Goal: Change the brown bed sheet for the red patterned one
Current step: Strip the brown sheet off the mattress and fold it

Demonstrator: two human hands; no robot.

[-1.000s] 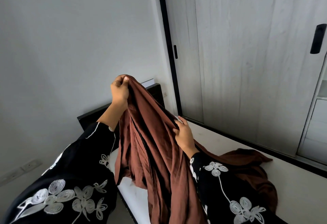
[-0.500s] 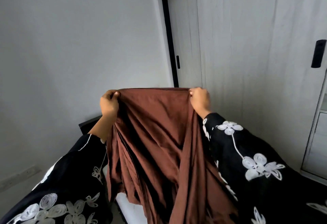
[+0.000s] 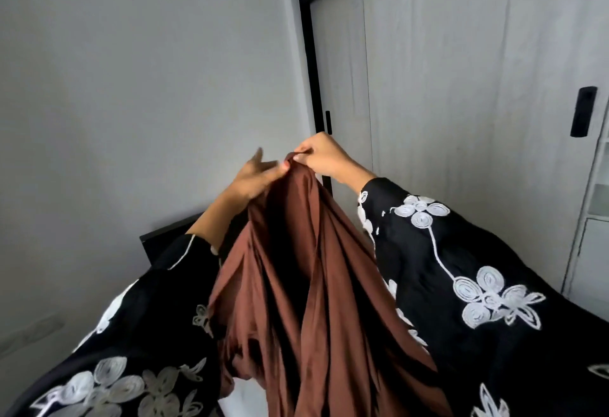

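A grey wall (image 3: 131, 87) fills the left side. Low against it stands the dark headboard (image 3: 161, 238) of the bed. The left sleeve (image 3: 125, 344), black with white stitched flowers, rises from the lower left. The left hand (image 3: 257, 176) is blurred. Its fingers reach out straight toward the top of the brown sheet (image 3: 296, 285), the thumb stands apart, and the fingertips touch the bunched cloth, so it looks released rather than gripping.

The sheet is held up in mid air in front of the person, gathered to a peak, and hangs in long folds between both arms. A small patch of white mattress (image 3: 237, 397) shows under its lower edge.

The right hand (image 3: 324, 161) pinches the peak of the sheet between curled fingers and thumb. Its flowered right sleeve (image 3: 478, 301) runs off to the lower right. Behind it stand pale wardrobe doors (image 3: 461, 87) with a black frame (image 3: 304, 70) and a black handle (image 3: 583, 111).
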